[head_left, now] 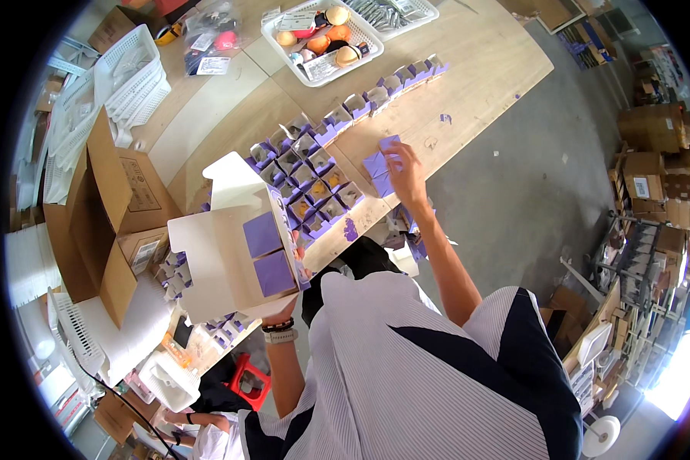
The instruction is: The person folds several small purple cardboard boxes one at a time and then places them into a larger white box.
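My left hand (pixel 282 314) supports an unfolded white display box (pixel 215 230) from its near side; its fingers curl at the edge, and most of the hand is hidden under it. Two closed purple boxes (pixel 262 234) sit inside, side by side. At the table's front edge, my right hand (pixel 406 170) pinches a small purple box (pixel 389 143), beside another closed purple box (pixel 377 172). Between my hands stand several open purple boxes (pixel 303 172) in a block, some with small items inside. A row of open boxes (pixel 376 96) runs away to the right.
A white basket (pixel 318 77) of colourful figures stands at the back, with a tray of silvery packets (pixel 383 15) beside it. An open brown carton (pixel 115 207) and stacked white baskets (pixel 130 84) are at left. Another person (pixel 207 437) works at lower left, near a red stool (pixel 249 381).
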Demonstrator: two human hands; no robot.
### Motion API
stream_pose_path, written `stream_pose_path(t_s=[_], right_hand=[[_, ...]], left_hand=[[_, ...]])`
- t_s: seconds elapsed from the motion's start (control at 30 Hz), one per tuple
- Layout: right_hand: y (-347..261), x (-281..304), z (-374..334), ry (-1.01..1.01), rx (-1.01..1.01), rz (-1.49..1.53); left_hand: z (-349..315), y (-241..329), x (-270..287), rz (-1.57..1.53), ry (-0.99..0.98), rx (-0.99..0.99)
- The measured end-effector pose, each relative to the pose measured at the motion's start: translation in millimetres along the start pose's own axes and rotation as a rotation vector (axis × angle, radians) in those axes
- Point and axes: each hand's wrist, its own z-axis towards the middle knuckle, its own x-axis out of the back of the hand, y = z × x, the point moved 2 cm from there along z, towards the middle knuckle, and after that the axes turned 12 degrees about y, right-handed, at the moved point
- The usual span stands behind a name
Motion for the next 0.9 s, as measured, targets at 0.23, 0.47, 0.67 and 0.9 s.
stream_pose_path(t_s=[0.23,0.47,0.67,0.9], right_hand=[[-245.6,36.1,-30.8,-0.330,0.534,0.343],[-214.6,-17.8,-70.0,-0.488,0.953,-0.397],[-201.6,-8.9,-63.6,-0.643,0.689,-0.092],[-85.4,52.9,-5.6,0.035,-0.200,0.230]], left_hand=[[2.9,1.4,27.5,0.071,0.072,-0.106],[4.1,1.0,61.4,0.096,0.116,-0.144],[-13.3,4.0,93.6,0.051,0.161,-0.178],[-23.3,6.0,73.7,0.145,0.091,-0.254]])
